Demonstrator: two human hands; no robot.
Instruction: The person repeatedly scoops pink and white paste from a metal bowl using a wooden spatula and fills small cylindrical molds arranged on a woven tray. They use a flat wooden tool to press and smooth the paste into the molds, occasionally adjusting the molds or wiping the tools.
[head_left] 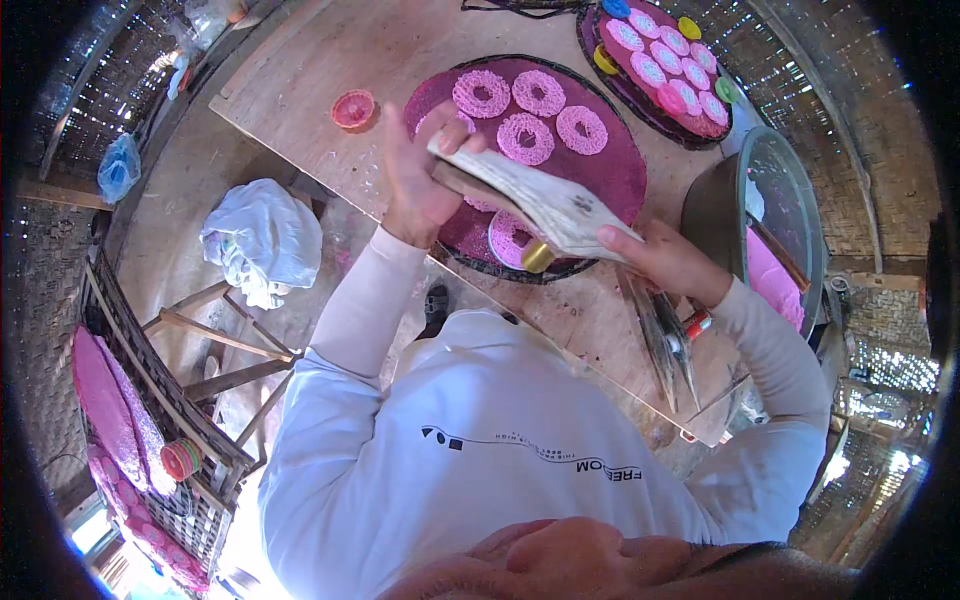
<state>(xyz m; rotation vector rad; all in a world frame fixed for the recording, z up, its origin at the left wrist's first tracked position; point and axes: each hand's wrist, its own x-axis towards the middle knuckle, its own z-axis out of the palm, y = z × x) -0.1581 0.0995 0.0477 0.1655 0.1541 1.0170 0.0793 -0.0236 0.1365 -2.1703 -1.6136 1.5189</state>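
Note:
Both my hands hold a long, pale, worn hand press, apparently wooden, tilted above a round pink tray. My left hand has its fingers curled over the far left end, thumb raised. My right hand wraps the nearer right end, thumb on top. A gold-coloured cylinder shows below the press; whether it is joined to it I cannot tell. Beneath, pink lacy dough rings lie on the tray; one ring near the cylinder sits on a small round disc, partly hidden by the press.
A small red round mould lies on the wooden table. Another tray holds several pink rings and coloured discs. At right stand a large metal basin with pink dough and wooden slats. A white bag sits left.

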